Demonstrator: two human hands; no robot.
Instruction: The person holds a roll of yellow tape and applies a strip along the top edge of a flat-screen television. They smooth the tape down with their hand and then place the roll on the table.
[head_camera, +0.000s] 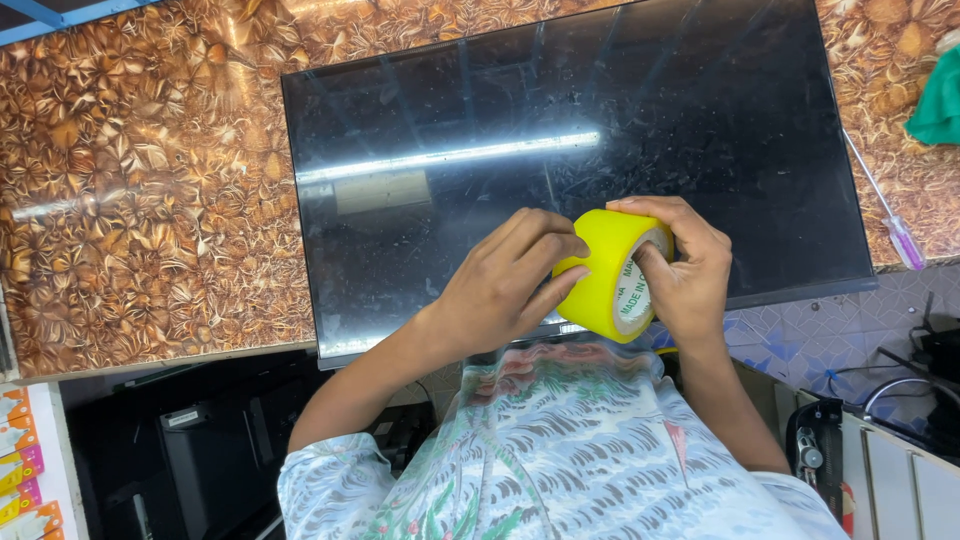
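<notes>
Both hands — left hand (505, 285), right hand (685, 270) — gripping yellow tape roll (605, 275), over black screen panel (500, 110)

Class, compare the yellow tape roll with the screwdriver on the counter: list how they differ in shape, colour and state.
The tape roll is a fat yellow ring; the screwdriver is a thin straight rod with a purplish handle. The tape roll is gripped by the left hand and right hand over the dark screen panel; the screwdriver lies untouched on the brown patterned counter.

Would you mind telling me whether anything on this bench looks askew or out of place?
The dark flat panel lies skewed, its near edge overhanging the patterned counter. Both hands hold a yellow tape roll above it.
</notes>
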